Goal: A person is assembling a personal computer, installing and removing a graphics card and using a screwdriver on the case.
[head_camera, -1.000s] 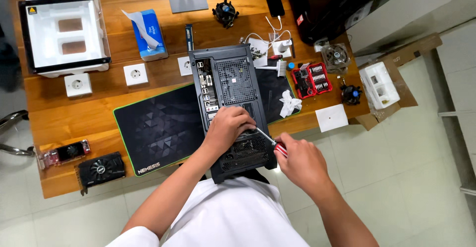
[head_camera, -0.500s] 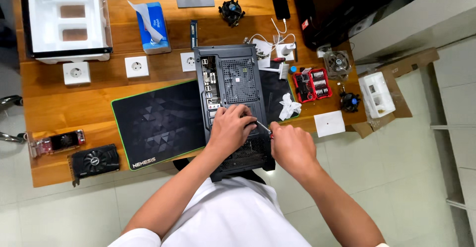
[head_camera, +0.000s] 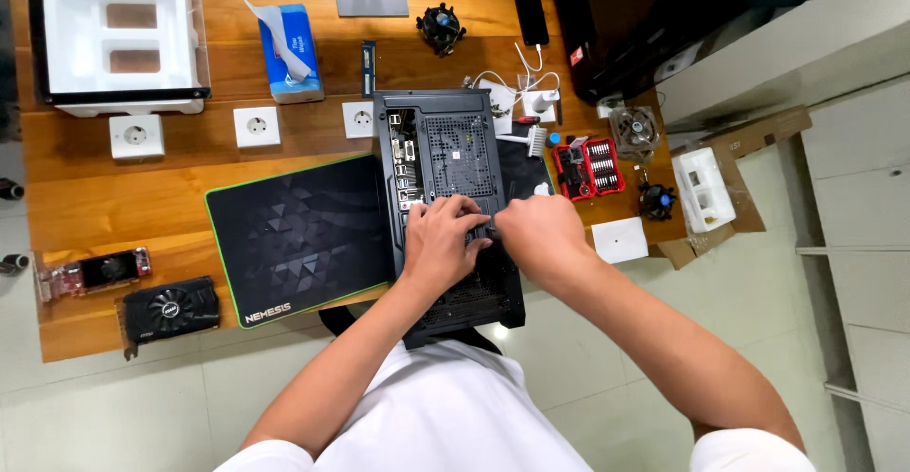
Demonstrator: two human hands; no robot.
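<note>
While two graphics cards (head_camera: 128, 292) lie parked at the near left edge of the wooden worktop (head_camera: 114, 197), out of the way, a dark mouse mat (head_camera: 299, 235) fills the space between them and the black computer case (head_camera: 450, 197), which lies on its side at the middle with its vented panel up and its near end hanging past the worktop's edge, close to the person's body. On that panel the left hand (head_camera: 441, 245) presses flat, fingers spread and slightly curled, apparently steadying the case. Just to its right the right hand (head_camera: 540, 230) touches it, fingers bunched together over the same spot; whether they grip anything I cannot tell. Farther right a red bit set (head_camera: 588, 167) sits open within reach. Compared with a second ago, the right hand has moved in from the near right, the thin screwdriver it held is no longer visible, and the view sits closer.
</note>
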